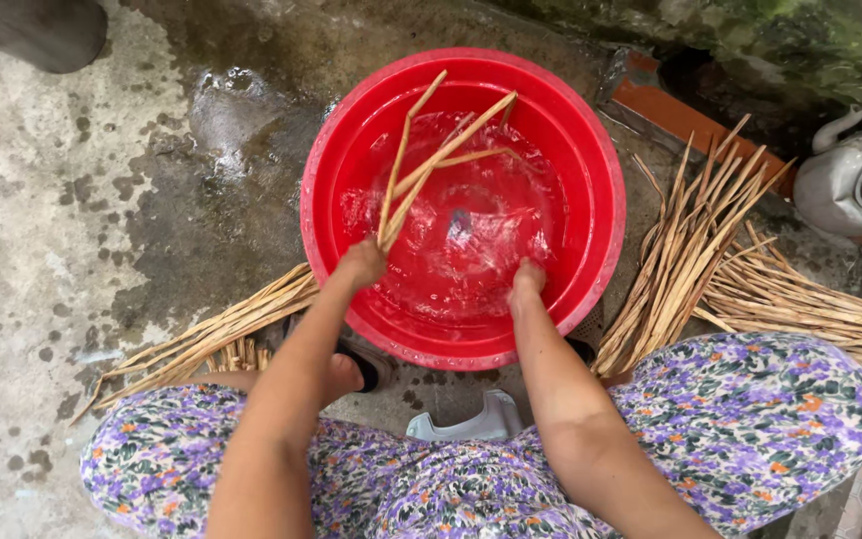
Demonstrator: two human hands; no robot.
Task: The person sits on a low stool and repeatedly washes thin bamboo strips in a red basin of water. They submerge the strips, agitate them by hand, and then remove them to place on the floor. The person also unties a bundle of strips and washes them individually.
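Left hand (363, 264) clamped on thin tan reed stalks (429, 160) over round red plastic basin (323, 150); right hand (527, 276) in water, grip unclear. Best dip stalks fully, bunch tight.

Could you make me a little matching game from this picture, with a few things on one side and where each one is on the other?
Things:
1. left hand
2. right hand
3. kettle
4. basin

Places or states:
A. grey, at the far right edge
B. red, with water in it
C. gripping a few stalks
D. at the near rim of the basin, holding nothing that shows

Pairs: 1-C, 2-D, 3-A, 4-B
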